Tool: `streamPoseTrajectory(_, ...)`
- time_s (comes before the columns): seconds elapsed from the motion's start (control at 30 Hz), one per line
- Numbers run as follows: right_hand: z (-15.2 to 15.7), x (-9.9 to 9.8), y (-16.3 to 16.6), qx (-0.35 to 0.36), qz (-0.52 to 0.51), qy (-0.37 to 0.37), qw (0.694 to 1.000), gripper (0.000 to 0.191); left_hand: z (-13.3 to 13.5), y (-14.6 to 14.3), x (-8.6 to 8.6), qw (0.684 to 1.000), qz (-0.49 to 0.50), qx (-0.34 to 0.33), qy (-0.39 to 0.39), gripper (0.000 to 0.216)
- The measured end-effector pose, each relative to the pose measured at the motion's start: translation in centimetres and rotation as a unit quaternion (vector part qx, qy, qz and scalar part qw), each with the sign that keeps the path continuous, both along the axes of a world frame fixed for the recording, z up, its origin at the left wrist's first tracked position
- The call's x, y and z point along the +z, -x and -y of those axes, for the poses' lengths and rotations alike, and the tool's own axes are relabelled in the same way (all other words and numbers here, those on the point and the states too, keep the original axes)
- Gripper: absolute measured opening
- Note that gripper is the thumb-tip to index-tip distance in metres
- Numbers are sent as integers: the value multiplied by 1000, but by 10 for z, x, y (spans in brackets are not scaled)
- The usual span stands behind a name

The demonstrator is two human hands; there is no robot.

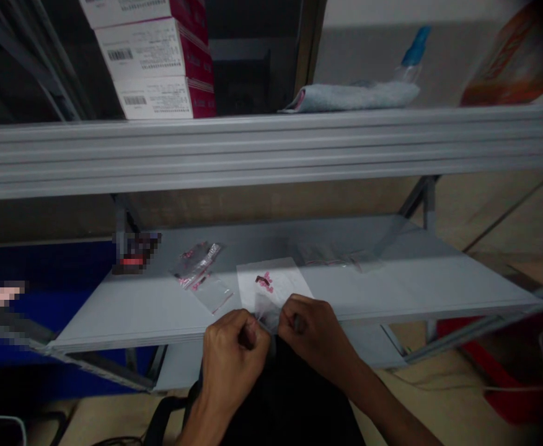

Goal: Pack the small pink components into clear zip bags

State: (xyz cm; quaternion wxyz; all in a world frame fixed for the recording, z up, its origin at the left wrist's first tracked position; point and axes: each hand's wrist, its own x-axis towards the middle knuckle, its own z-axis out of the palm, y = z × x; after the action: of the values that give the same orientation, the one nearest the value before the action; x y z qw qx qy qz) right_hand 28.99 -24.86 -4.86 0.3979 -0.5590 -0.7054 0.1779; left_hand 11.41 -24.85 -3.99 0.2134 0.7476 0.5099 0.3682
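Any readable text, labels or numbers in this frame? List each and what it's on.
None can be read.
White and magenta boxes on the upper shelf: barcode labels with print, too small and blurred.
Orange package at upper right: markings blurred.
White card with pink marks on the lower shelf: no legible text.
Small clear bag between both hands: no print visible.

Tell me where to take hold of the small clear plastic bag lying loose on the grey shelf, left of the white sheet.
Probably best pinched at the near, lower-right end of the small clear plastic bag, coming from the front edge of the grey shelf. It lies flat and slanted, that end pointing towards the hands and free of the neighbouring packets.
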Motion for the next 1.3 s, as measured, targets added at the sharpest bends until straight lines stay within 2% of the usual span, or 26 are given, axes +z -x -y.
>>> streamPoseTrajectory(0.1, -3, 0, -6, 8, -127, 19, 992, 10, -1, 0, 5, 995, 76, -59, 21, 20)
streamPoseTrajectory(0.17, -5, 2, -10, 39, -233, 36, 971, 5, -7, 3, 5, 984, 168, -44, 35, 9)
streamPoseTrajectory(0.2, -6, 2, -11, 58, -278, 40, 958, 6, -12, 6, 3, 973, 221, -28, 54, 13)
streamPoseTrajectory(0.23, -8, 2, -11, 74, -313, 43, 946, 7, -18, 9, 1, 958, 273, -18, 87, 26)
streamPoseTrajectory(0.3, -15, 1, -10, 99, -356, 48, 928, 8, -31, 15, -7, 907, 366, -47, 202, 44)
streamPoseTrajectory(0.37, -26, -2, -7, 106, -377, 42, 919, 9, -42, 19, -15, 843, 425, -104, 313, 48)
streamPoseTrajectory(0.43, -39, -8, -4, 103, -378, 27, 920, 13, -51, 21, -20, 807, 448, -131, 361, 47)
streamPoseTrajectory(0.5, -53, -14, -5, 113, -361, 28, 925, 16, -58, 23, -24, 814, 449, -115, 349, 47)
streamPoseTrajectory(0.67, -79, -29, -15, 172, -304, 57, 935, 25, -75, 28, -31, 865, 421, -40, 272, 54)
streamPoseTrajectory(0.8, -92, -42, -19, 207, -251, 46, 944, 59, -86, 31, -35, 882, 393, -21, 260, 57)
streamPoseTrajectory(0.93, -106, -53, -20, 207, -207, 26, 956, 76, -91, 33, -37, 893, 369, -14, 256, 56)
streamPoseTrajectory(1.03, -115, -53, -24, 213, -104, -4, 971, 74, -97, 34, -35, 899, 351, -17, 261, 55)
streamPoseTrajectory(1.13, -121, -52, -28, 208, -21, -57, 976, 59, -103, 33, -32, 912, 322, -24, 254, 54)
streamPoseTrajectory(1.2, -124, -53, -30, 204, -6, -74, 976, 56, -107, 32, -28, 922, 298, -26, 245, 55)
streamPoseTrajectory(1.3, -126, -56, -31, 201, -19, -57, 978, 60, -110, 29, -22, 933, 270, -30, 234, 54)
